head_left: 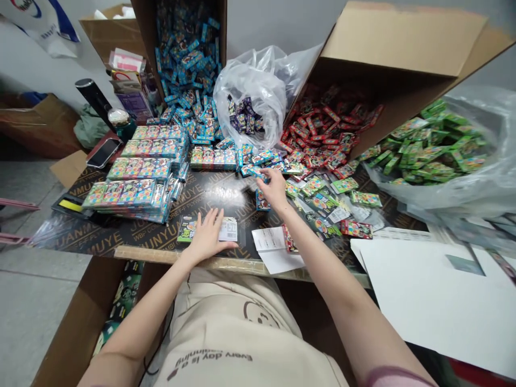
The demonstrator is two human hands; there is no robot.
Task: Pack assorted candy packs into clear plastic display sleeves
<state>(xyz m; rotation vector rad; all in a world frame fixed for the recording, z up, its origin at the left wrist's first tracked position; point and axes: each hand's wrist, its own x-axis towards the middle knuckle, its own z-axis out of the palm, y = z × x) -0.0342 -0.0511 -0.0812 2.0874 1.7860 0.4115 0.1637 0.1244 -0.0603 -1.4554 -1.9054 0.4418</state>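
My left hand (207, 235) lies with its fingers spread on a flat printed packet (230, 229) near the table's front edge. Further forward, my right hand (273, 188) has its thumb and fingers pinched on a small blue box (250, 170) at the edge of a loose pile. Just below that hand another blue box (263, 200) rests on the dark table (226, 193). Stacks of wrapped multi-box packs (139, 168) stand to the left, and a row of small boxes (213, 158) sits behind my left hand.
Blue boxes (187, 64) spill from a carton at the back. A plastic bag (278, 80) holds purple ones. Red boxes (318, 129) fill a tilted carton (399, 37); green boxes (439, 145) fill a bag at right. White sheets (419, 301), a phone (104, 153) and a black bottle (93, 99) lie around.
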